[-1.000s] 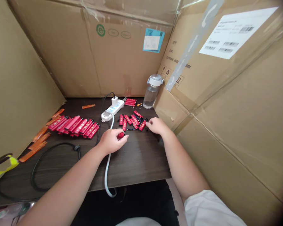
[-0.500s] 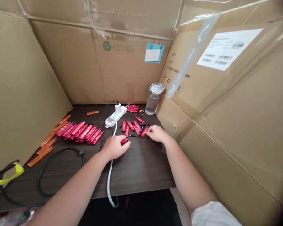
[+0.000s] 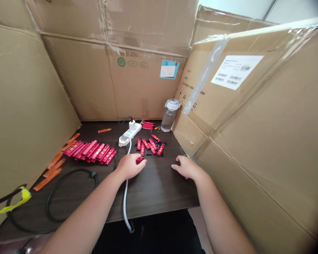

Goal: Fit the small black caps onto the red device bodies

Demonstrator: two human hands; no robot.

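My left hand (image 3: pixel 130 165) is closed around a red lighter (image 3: pixel 139 160); only a short part of it shows between thumb and fingers. The hand rests low over the table, across the white cable. To the right, my right hand (image 3: pixel 184 166) holds nothing, its thumb and fingers apart just above the table. Ahead of both hands lies a loose group of red lighters (image 3: pixel 153 145) with gold print and small black parts among them. A thin black piece (image 3: pixel 149 154) lies at the near side of that group. Left of my left hand is a larger pile of red lighters (image 3: pixel 91 151).
A white power strip (image 3: pixel 130 135) with a plug stands between the lighter groups. Behind are more red lighters (image 3: pixel 148 125) and a clear water bottle (image 3: pixel 169 118). Orange strips (image 3: pixel 53 169) and a black cable (image 3: pixel 49 197) lie left. Cardboard walls (image 3: pixel 137 91) enclose the dark table (image 3: pixel 159 197).
My right hand has let go of a red lighter in the loose group and drawn back toward me, rightward, opening. My left hand keeps its grip in nearly the same place. The view has tilted slightly.
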